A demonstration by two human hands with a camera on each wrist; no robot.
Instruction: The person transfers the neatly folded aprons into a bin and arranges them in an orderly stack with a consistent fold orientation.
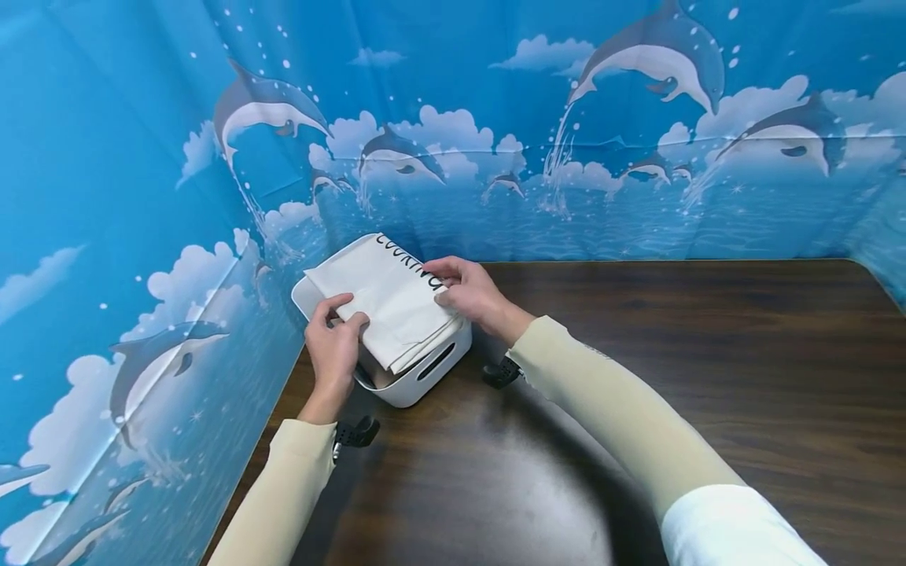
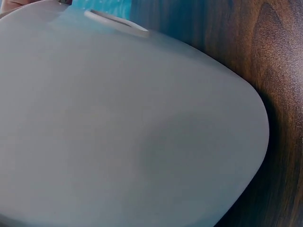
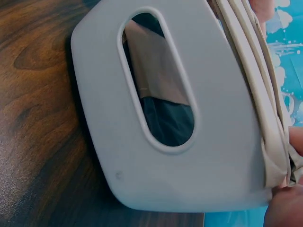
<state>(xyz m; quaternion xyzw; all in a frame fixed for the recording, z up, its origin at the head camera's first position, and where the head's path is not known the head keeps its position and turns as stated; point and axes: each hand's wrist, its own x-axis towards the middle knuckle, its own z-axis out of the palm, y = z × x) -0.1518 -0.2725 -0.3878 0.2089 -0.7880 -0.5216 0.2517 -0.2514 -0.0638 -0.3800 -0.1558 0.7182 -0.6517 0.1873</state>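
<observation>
A folded cream cloth [image 1: 389,299] with black lettering reading "COOKING" lies over the top of a white plastic bin [image 1: 405,395]. At the cloth's near left edge, my left hand [image 1: 331,346] grips it with thumb and forefinger bent over the top. My right hand [image 1: 476,297] pinches the opposite edge beside the lettering. Stacked layers of the folded cloth [image 3: 265,137] show along the bin's rim in the right wrist view. Through the oval handle slot, brown fabric [image 3: 156,66] and dark green fabric [image 3: 165,120] appear inside. The bin wall [image 2: 118,118] fills most of the left wrist view.
The bin stands on a dark wood table [image 1: 672,377], in its far left corner. Blue dolphin-print sheeting [image 1: 453,204] hangs along the back and left sides, close behind the bin. Black wrist straps [image 1: 357,431] sit under both forearms.
</observation>
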